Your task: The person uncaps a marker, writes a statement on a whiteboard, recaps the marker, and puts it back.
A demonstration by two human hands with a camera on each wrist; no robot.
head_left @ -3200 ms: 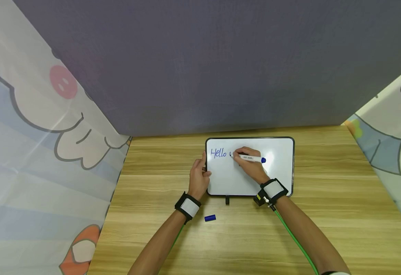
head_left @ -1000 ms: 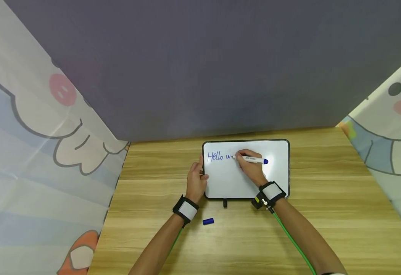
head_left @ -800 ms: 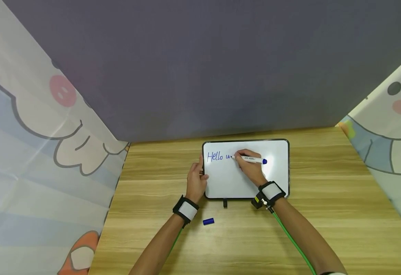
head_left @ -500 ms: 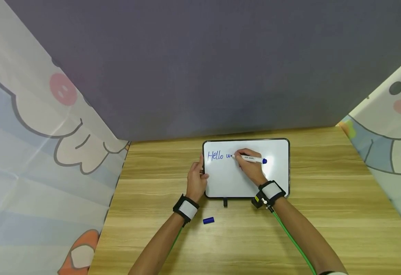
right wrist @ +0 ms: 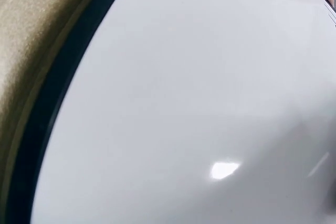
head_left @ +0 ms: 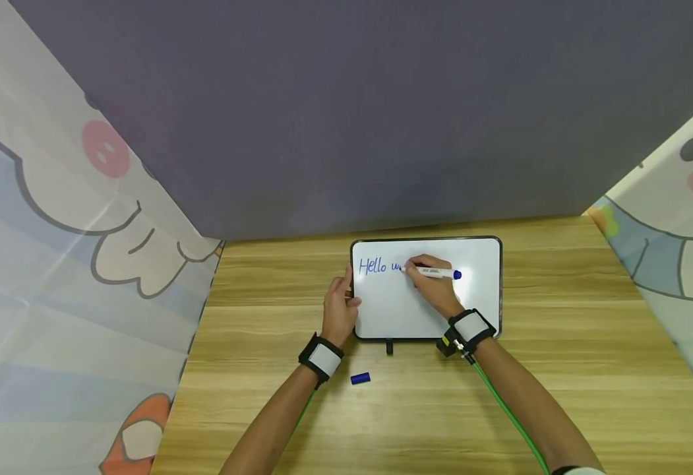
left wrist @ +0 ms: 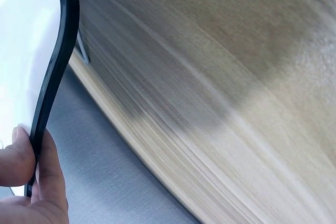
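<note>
A black-framed whiteboard [head_left: 388, 310] bears the blue handwriting "Hello w" [head_left: 378, 266] near its top left. In the head view my right hand [head_left: 434, 290] grips a white marker [head_left: 437, 272] with a blue end, its tip at the board just past the "w". My left hand [head_left: 340, 310] pinches the board's left edge; in the left wrist view thumb and fingers [left wrist: 51, 169] lie on either side of the black frame [left wrist: 55, 74]. The right wrist view shows mostly bare whiteboard surface [right wrist: 157, 77]; the right hand and marker are out of it.
A blue marker cap [head_left: 361, 379] lies on the wooden table [head_left: 566, 330] in front of the board. Some small black piece [head_left: 390, 347] sits at the board's lower edge. Behind the table stands a grey panel [head_left: 382, 132]. A green cable [head_left: 509, 415] runs along the right forearm.
Since the earliest frame, the first stroke after "Hello" has become a "w", with the marker tip now slightly farther right along the line. The left hand keeps its hold on the board.
</note>
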